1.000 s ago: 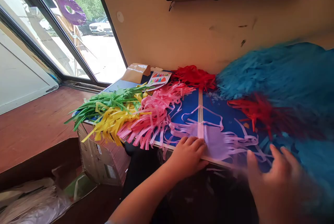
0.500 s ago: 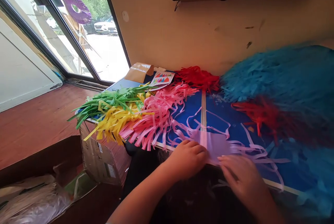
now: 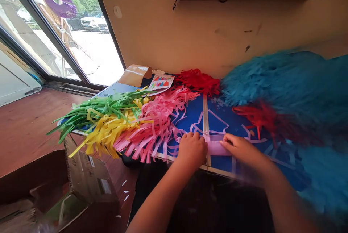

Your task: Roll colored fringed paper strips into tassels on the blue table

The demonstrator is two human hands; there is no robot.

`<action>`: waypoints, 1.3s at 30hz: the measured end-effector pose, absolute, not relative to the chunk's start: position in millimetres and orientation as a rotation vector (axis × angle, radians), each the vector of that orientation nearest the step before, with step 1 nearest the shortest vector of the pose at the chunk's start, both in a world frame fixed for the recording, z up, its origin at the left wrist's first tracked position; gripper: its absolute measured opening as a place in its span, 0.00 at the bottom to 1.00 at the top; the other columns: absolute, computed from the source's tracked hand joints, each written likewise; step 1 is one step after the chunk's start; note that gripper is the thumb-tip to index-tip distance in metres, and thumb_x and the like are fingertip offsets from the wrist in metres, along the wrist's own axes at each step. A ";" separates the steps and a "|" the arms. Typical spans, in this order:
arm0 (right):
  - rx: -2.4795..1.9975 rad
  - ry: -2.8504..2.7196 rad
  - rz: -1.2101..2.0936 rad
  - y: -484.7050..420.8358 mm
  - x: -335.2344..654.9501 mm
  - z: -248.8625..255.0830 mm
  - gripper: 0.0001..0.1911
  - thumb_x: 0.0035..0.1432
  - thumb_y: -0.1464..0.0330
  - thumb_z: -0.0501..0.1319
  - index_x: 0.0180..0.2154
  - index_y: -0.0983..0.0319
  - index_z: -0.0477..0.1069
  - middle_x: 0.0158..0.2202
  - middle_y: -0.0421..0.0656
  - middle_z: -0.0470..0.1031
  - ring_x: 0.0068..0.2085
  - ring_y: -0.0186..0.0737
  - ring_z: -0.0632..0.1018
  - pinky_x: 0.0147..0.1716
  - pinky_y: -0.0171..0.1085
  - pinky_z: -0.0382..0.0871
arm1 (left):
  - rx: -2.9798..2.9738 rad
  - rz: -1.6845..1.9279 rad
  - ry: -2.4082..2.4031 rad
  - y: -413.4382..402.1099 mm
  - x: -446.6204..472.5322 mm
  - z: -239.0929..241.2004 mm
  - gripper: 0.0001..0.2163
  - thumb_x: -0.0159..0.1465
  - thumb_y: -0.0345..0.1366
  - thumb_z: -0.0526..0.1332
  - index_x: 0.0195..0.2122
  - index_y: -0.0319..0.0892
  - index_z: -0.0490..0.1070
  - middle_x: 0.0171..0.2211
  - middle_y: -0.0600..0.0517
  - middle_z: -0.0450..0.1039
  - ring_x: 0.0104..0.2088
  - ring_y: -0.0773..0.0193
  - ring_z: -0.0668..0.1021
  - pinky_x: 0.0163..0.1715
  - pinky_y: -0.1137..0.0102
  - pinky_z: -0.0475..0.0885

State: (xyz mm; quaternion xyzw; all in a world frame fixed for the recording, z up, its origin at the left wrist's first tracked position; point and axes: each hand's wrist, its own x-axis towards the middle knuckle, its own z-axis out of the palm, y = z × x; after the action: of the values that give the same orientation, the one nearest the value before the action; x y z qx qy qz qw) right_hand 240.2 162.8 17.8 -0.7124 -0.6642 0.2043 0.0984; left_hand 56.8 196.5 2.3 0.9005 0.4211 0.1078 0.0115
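A lilac fringed paper strip lies on the blue table top near its front edge. My left hand presses its curled fingers on the strip's left end. My right hand rests on the strip's right end, fingers bent onto the paper. Thin lilac fringes trail away on both sides of the hands.
Piles of cut paper fringe cover the table: green, yellow, pink, red and a big blue heap at right. A brown paper bag and a printed card lie at the back. A cardboard box stands on the floor at left.
My right hand has come in from the right and settled on the lilac strip. The strip looks gathered into a narrower band between both hands, a little farther up the table.
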 end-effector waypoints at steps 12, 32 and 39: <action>-2.415 -2.010 0.447 197.0 238.7 18.9 0.08 0.52 0.69 0.47 0.27 0.60 0.63 0.29 0.43 0.72 0.31 0.39 0.71 0.24 0.35 0.51 | 2.772 0.176 1.422 215.8 59.3 1.1 0.09 0.61 0.25 0.50 0.39 0.36 0.67 0.39 0.43 0.68 0.39 0.57 0.73 0.34 0.67 0.70; -2.446 -2.112 0.407 212.9 243.0 33.9 0.14 0.58 0.69 0.44 0.35 0.62 0.67 0.32 0.46 0.75 0.33 0.40 0.74 0.27 0.35 0.56 | 2.789 0.128 1.351 230.2 54.2 18.5 0.09 0.61 0.27 0.50 0.38 0.37 0.69 0.37 0.45 0.71 0.40 0.56 0.73 0.36 0.64 0.69; -1.537 -2.261 -0.610 115.9 232.1 9.4 0.11 0.60 0.72 0.48 0.33 0.64 0.68 0.34 0.46 0.76 0.38 0.41 0.75 0.45 0.44 0.57 | 2.879 0.621 1.025 174.6 37.0 22.1 0.22 0.58 0.47 0.58 0.50 0.42 0.62 0.51 0.47 0.65 0.48 0.55 0.68 0.48 0.59 0.63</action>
State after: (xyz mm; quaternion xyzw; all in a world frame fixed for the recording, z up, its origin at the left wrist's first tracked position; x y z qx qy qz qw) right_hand 232.1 115.9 9.4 -0.5407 -0.7955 -0.2148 0.1696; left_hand 37.0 174.6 22.1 0.9231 0.3288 0.1992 0.0114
